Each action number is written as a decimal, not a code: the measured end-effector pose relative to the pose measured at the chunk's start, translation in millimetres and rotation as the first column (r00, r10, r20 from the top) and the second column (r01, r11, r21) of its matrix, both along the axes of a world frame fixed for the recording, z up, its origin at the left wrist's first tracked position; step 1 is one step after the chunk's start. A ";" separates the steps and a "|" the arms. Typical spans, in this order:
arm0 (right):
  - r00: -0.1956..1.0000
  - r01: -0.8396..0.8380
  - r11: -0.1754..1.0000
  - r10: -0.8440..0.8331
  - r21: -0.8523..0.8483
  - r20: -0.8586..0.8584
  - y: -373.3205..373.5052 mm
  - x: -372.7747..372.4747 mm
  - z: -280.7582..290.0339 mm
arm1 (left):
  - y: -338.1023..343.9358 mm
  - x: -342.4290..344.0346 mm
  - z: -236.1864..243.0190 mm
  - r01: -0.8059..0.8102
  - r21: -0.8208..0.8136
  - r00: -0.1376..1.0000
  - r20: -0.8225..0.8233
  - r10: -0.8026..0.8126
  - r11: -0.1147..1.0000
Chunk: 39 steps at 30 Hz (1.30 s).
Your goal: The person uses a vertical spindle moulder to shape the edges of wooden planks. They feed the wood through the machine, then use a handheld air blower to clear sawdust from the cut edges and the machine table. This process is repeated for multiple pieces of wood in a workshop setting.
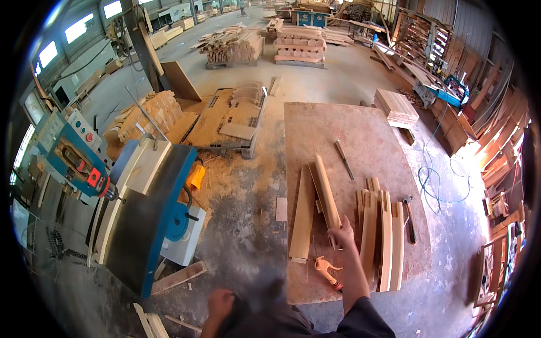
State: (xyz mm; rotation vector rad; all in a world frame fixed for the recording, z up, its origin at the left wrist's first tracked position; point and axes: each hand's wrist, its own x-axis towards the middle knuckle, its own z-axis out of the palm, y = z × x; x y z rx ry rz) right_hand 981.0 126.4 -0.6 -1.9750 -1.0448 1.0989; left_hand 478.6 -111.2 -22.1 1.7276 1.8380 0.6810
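Note:
My right hand [342,232] is closed around the near end of a long rounded wooden piece [327,188], which slants away over the work table [369,127]. Beneath and beside it lie other wooden pieces, including a flat wooden board [303,217] on the left. Nearer to me rests an orange-handled tool with a trigger-like lever [326,271]; its exact kind is unclear. Several slotted wooden rails [385,239] lie side by side right of my forearm. My left hand [221,303] hangs low beside my body, fingers curled, with nothing visible in it.
A chisel-like tool [344,159] lies farther up the table, and a hammer [410,221] lies at its right. To the left stands a blue machine [160,219] with a drill head. Pallets of wood [298,48] stand beyond; a blue hose [431,183] crosses the floor.

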 end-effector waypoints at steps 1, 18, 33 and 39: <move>0.910 0.010 0.999 -0.029 -0.047 -0.414 0.0 11.9 9.0 | -3.6 -2.4 -0.6 -0.002 -0.043 1.000 0.015 0.003 0.999; 0.863 -0.477 0.712 0.491 0.515 0.121 -191.1 -298.3 102.2 | 112.9 -8.2 130.5 -0.096 -0.141 0.303 0.939 0.164 0.985; 0.534 -0.193 0.945 0.326 -0.263 0.780 -141.7 -86.4 -58.9 | 39.9 -249.4 172.0 -0.268 -0.046 0.937 -0.243 0.249 0.962; 0.565 -0.208 0.974 0.043 0.092 0.824 -157.2 -63.4 -55.4 | 54.3 -298.0 160.5 -0.251 -0.053 0.865 -0.460 0.199 0.967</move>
